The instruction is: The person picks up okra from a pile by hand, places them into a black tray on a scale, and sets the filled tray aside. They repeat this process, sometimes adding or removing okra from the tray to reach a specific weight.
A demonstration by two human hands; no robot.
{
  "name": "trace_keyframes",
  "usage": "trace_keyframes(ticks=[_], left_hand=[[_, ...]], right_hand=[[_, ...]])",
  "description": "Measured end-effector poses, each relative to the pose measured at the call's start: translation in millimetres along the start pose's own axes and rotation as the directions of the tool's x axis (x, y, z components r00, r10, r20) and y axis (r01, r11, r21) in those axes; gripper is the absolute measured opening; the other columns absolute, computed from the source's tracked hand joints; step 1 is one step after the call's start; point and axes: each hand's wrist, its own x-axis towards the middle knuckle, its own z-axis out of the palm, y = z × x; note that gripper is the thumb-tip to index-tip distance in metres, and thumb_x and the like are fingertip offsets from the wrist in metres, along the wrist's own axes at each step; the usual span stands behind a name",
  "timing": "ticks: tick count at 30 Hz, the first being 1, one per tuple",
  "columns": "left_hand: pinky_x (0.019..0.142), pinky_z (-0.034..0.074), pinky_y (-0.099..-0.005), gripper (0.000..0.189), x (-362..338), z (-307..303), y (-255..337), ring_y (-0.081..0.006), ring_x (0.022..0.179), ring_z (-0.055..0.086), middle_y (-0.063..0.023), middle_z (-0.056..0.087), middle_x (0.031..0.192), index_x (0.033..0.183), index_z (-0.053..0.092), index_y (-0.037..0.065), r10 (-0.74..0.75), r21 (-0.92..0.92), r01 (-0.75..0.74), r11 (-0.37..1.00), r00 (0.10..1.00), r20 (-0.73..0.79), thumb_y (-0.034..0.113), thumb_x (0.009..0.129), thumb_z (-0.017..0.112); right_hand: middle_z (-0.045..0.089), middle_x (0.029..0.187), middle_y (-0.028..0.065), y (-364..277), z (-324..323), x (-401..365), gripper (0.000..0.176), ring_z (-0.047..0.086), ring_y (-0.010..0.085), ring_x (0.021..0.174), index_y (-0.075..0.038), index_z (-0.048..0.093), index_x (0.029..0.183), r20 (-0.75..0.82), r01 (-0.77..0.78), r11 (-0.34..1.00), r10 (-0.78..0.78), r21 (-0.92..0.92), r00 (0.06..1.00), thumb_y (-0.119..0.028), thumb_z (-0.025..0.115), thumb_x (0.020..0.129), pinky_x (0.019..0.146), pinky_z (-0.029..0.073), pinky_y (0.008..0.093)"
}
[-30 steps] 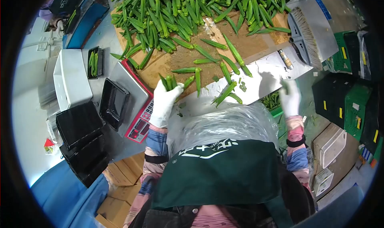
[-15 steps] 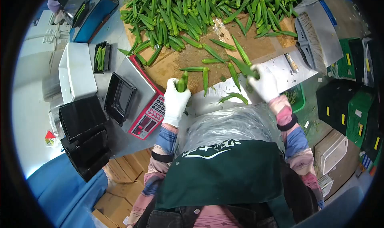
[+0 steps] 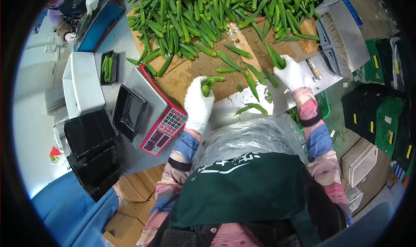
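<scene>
The left hand (image 3: pixel 199 104), in a white glove, has its fingers closed round a small bunch of okra (image 3: pixel 209 83), held just above the cardboard sheet (image 3: pixel 195 69) on the table (image 3: pixel 119 43). The right hand (image 3: pixel 290 73), gloved too, grips a few long pods (image 3: pixel 274 56) at the near edge of the big okra heap (image 3: pixel 203 13); how many is hard to tell. Loose pods (image 3: pixel 251 75) lie between the hands. Left of the left hand, a weighing scale (image 3: pixel 167 125) carries a black tray (image 3: pixel 129 112), with stacked black trays (image 3: pixel 91 151) beyond.
</scene>
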Motion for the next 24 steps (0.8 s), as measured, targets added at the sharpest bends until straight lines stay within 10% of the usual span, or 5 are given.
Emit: trace_keyframes(ticks=[6, 9, 17, 24], left_hand=[[0.081, 0.051, -0.0431, 0.03, 35, 24, -29, -0.0344, 0.092, 0.063, -0.01, 0.068, 0.095, 0.101, 0.066, 0.012, 0.33, 0.126, -0.331, 0.935, 0.943, 0.029, 0.002, 0.072, 0.068], [0.077, 0.051, -0.0446, 0.027, 39, 16, -26, -0.035, 0.088, 0.063, -0.0109, 0.067, 0.09, 0.098, 0.065, 0.013, 0.317, 0.226, -0.363, 0.904, 0.924, 0.215, 0.002, 0.074, 0.068], [0.079, 0.051, -0.0436, 0.034, 84, 24, 17, -0.0352, 0.089, 0.063, -0.0115, 0.067, 0.093, 0.106, 0.066, 0.014, 0.477, 0.027, -0.476, 0.879, 0.879, -0.014, 0.004, 0.074, 0.07], [0.084, 0.049, -0.0445, 0.043, 121, 71, 15, -0.0346, 0.094, 0.063, -0.0133, 0.067, 0.098, 0.114, 0.065, 0.014, 0.637, 0.111, -0.683, 0.722, 0.718, 0.28, 0.002, 0.072, 0.069]], right_hand=[[0.067, 0.103, 0.0198, 17, 56, -26, 0.047, 0.066, 0.0352, 0.1, -0.002, 0.061, 0.115, -0.051, 0.135, 0.935, -0.16, -0.326, 0.986, -0.021, 0.076, 0.074, 0.089, 0.053, 0.0424], [0.067, 0.106, 0.0198, 13, 48, -23, 0.044, 0.066, 0.0355, 0.1, -0.003, 0.061, 0.113, -0.006, 0.041, 0.981, -0.043, -0.192, 0.999, -0.02, 0.075, 0.074, 0.087, 0.053, 0.0423], [0.065, 0.113, 0.0192, -23, 57, -15, 0.05, 0.064, 0.0339, 0.106, -0.007, 0.06, 0.122, 0.018, 0.155, 0.976, -0.154, -0.154, 0.988, -0.021, 0.073, 0.076, 0.091, 0.052, 0.0424], [0.066, 0.101, 0.0149, -36, 60, -4, 0.046, 0.068, 0.0303, 0.097, -0.007, 0.06, 0.114, 0.109, 0.191, 0.897, -0.161, -0.398, 0.981, -0.024, 0.076, 0.075, 0.082, 0.054, 0.0431]])
